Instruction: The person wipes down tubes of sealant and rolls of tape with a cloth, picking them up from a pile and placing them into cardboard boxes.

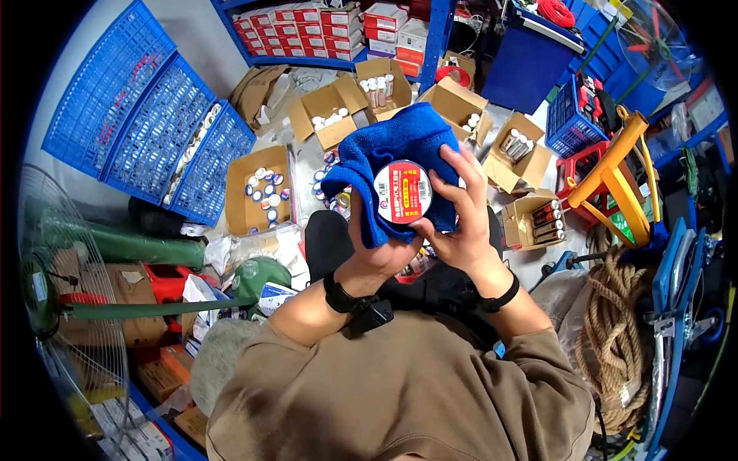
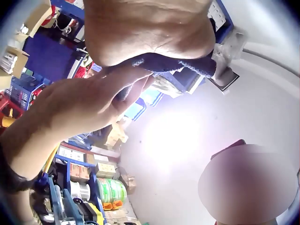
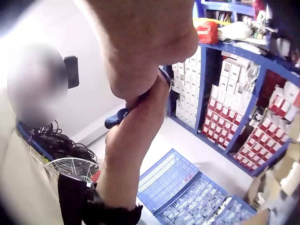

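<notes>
A roll of electrical tape (image 1: 403, 192) with a red, yellow and white label faces up in front of my chest. Behind and around it is a blue cloth (image 1: 407, 127), bunched on the left and spread out above. My left hand (image 1: 378, 252) grips the cloth from below and to the left, its fingers mostly hidden by the fabric. At the roll's right edge, the thumb and fingers of my right hand (image 1: 463, 219) hold the roll against the cloth. In the left wrist view, the palm hides the roll, and only a strip of cloth (image 2: 164, 63) shows.
Open cardboard boxes stand ahead on the floor: one with tape rolls (image 1: 267, 190), another with stacked rolls (image 1: 516, 146). Blue crates (image 1: 157, 123) lean at the left. A fan (image 1: 73, 300) is close on the left; a yellow-framed stool (image 1: 611, 173) and coiled rope (image 1: 615, 330) lie right.
</notes>
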